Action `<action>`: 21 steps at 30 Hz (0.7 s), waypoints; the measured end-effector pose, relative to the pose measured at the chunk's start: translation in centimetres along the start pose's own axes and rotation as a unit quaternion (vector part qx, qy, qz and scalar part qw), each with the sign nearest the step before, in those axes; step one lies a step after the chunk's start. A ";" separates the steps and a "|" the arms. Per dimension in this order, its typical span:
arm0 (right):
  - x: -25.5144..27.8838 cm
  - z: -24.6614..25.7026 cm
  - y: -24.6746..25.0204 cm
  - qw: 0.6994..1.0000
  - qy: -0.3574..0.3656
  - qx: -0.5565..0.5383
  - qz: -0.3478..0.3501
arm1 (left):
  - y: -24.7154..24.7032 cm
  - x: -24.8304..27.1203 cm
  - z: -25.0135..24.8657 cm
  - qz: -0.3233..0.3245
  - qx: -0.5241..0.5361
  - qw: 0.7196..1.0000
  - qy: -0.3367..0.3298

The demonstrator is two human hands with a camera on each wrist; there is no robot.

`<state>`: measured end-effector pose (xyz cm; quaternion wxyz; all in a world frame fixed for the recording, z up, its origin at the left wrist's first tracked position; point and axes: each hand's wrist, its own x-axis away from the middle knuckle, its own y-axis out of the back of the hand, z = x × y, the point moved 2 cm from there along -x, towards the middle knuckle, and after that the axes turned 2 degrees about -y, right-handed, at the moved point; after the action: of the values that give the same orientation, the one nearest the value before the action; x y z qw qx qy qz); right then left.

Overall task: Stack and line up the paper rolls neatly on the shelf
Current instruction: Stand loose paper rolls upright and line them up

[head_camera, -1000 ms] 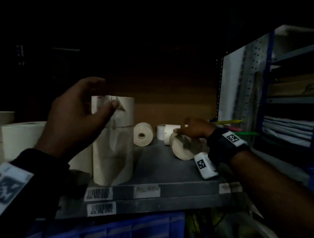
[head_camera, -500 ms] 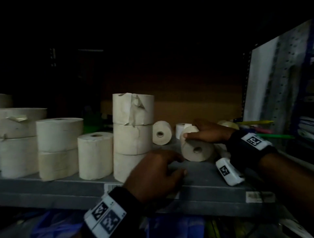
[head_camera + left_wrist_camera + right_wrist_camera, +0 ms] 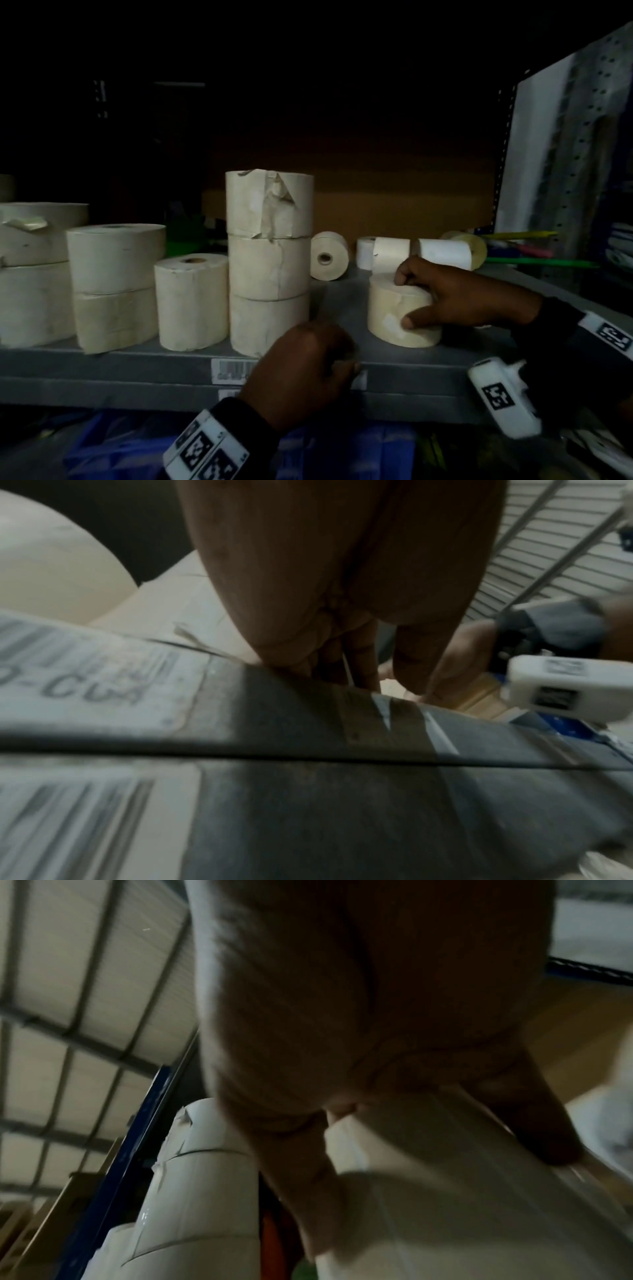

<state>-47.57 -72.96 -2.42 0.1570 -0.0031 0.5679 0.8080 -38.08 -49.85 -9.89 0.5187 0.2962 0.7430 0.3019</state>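
Right hand point(image 3: 459, 301) grasping an upright paper roll point(image 3: 402, 317) standing on the grey shelf point(image 3: 342, 294), thumb across the front wall, fingers curled over the top rim; same grasp confirmed in right wrist view, thumb and fingers either side of the roll point(image 3: 428, 1191). Left hand point(image 3: 301, 373) resting on the front lip of the shelf, fingers curled over the edge, holding no roll; in left wrist view fingers point(image 3: 356, 653) bent down onto the lip beside a barcode label point(image 3: 85, 674). Three-high stack point(image 3: 270, 260) standing just left of the grasped roll, a gap of bare shelf between; torn wrapper flap hanging at its top. Further left: single upright roll point(image 3: 190, 301), a two-high stack point(image 3: 114, 284), wider rolls point(image 3: 34, 274) at the frame edge. Behind: one small roll lying on its side point(image 3: 329, 255), core hole facing out, plus several more loose rolls point(image 3: 445, 253) toward the right upright. Judged step: bringing the grasped roll into line beside the tall stack. Risks: knuckles or roll nudging the tall stack, likely to topple given height and loose wrapper; roll sitting near the front lip, could slip off if slid carelessly; side-lying roll free to run if bumped. Low light, fine alignment hard to judge.
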 end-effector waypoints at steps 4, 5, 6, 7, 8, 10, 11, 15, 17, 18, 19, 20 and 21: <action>0.1 0.2 -1.2 0.996 0.021 -0.017 -0.082 | 0.4 -0.3 -0.3 -0.003 -0.021 1.000 0.013; 0.0 0.3 -1.5 0.994 0.017 0.000 -0.109 | 0.5 -0.6 -0.4 -0.002 -0.032 0.999 0.022; 0.0 0.5 -1.7 0.992 0.000 0.018 -0.127 | 0.5 -0.8 -0.5 0.000 -0.041 0.999 0.033; -0.1 0.7 -1.9 0.990 -0.017 0.024 -0.137 | 0.5 -1.1 -0.6 0.001 -0.049 0.998 0.043; -0.1 1.0 -2.1 0.990 -0.030 0.025 -0.138 | 0.5 -1.3 -0.7 0.003 -0.057 0.997 0.050; 0.1 2.1 -2.3 0.990 -0.039 0.023 -0.137 | 0.4 -1.5 -0.8 0.011 -0.066 0.996 0.054; 0.2 2.6 -2.4 0.989 -0.044 0.021 -0.137 | 0.3 -1.5 -0.8 0.015 -0.062 0.997 0.051; 0.9 5.0 -2.7 0.993 -0.030 0.027 -0.108 | 1.0 -0.7 -0.8 -0.022 -0.019 0.999 0.026; 1.2 5.8 -3.0 0.994 0.002 0.032 -0.105 | 1.6 0.1 -0.6 -0.061 -0.007 0.998 0.006; 1.4 6.0 -2.9 0.993 0.016 0.009 -0.118 | 1.8 0.6 -0.5 -0.076 -0.007 0.997 -0.002; 1.5 6.1 -2.8 0.989 0.025 -0.041 -0.139 | 2.0 1.0 -0.3 -0.090 -0.011 0.996 -0.009; 1.5 5.9 -2.8 0.980 0.027 -0.111 -0.163 | 2.1 1.5 -0.1 -0.101 -0.016 0.995 -0.016; 1.5 5.6 -3.0 0.965 0.019 -0.186 -0.184 | 2.1 1.8 0.1 -0.111 -0.017 0.993 -0.021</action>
<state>-47.25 -66.49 -3.50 0.2882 -0.1521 0.4006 0.8564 -38.28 -47.12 -9.39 0.5697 0.2094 0.7546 0.2492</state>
